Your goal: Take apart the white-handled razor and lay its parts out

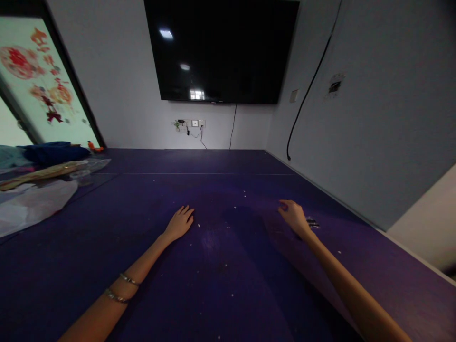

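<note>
My left hand (pixel 180 223) lies flat, palm down, on the dark purple table (pixel 213 256), with its fingers stretched out and slightly spread. Two bracelets (pixel 123 287) circle that forearm. A small white scrap (pixel 198 225) lies just right of its fingertips. Over the table's right half is my right hand (pixel 294 218), its fingers curved and a gap showing between thumb and forefinger. I see nothing held in either hand. Beside the right wrist is a small black item with pale marks (pixel 312 223), partly hidden and too small to name.
White plastic sheeting (pixel 39 204) and dark blue cloth (pixel 57 153) lie at the left, with an orange object (pixel 94 147) behind. A television (pixel 224 52) hangs above wall sockets (pixel 192 123). A black cable (pixel 306 95) dangles along the right wall. White specks dot the table.
</note>
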The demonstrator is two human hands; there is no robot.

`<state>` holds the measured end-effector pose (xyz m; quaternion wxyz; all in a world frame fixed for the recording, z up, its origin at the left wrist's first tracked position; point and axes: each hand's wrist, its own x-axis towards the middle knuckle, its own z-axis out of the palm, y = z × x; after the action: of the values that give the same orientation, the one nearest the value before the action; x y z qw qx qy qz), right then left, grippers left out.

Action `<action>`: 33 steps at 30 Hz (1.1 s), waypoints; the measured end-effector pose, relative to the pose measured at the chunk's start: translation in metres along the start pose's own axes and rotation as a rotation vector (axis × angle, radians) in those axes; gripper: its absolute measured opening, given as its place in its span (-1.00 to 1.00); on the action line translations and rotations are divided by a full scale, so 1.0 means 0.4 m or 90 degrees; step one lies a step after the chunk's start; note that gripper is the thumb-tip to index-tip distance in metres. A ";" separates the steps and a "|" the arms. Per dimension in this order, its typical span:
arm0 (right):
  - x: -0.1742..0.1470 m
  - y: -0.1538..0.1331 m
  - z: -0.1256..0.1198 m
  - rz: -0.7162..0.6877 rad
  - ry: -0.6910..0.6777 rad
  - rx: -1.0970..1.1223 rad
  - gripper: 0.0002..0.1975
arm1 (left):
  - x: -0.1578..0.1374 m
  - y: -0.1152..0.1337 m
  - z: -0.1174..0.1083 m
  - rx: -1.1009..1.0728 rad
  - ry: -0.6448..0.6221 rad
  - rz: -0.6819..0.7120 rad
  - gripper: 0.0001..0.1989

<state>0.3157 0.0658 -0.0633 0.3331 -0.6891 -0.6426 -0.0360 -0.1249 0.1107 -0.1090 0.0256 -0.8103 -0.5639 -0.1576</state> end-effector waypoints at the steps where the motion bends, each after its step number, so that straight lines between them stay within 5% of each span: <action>1: 0.003 0.020 -0.023 0.025 -0.007 -0.016 -0.62 | 0.000 0.000 0.001 0.003 0.002 0.000 -0.52; 5: -0.016 0.094 -0.081 0.105 -0.063 -0.068 -0.66 | 0.001 0.001 0.001 0.013 0.003 0.003 -0.51; 10: -0.066 0.121 -0.083 0.136 -0.172 -0.135 -0.81 | 0.001 0.000 0.001 0.022 0.004 0.003 -0.50; 24: -0.095 0.110 -0.056 0.086 -0.178 -0.198 -0.87 | 0.012 0.006 -0.010 -0.043 0.030 -0.029 -0.57; 28: -0.091 0.073 -0.075 0.080 -0.168 -0.195 -0.80 | 0.036 0.075 -0.056 -0.090 0.086 -0.053 -0.64; 33: -0.086 -0.042 -0.100 -0.004 -0.092 -0.164 -0.79 | 0.061 0.279 -0.120 -0.376 0.062 0.027 -0.78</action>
<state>0.3098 0.0149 -0.0418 0.1949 -0.7250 -0.6569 -0.0696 -0.0254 0.0820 -0.0411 -0.1809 -0.7858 -0.4746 -0.3530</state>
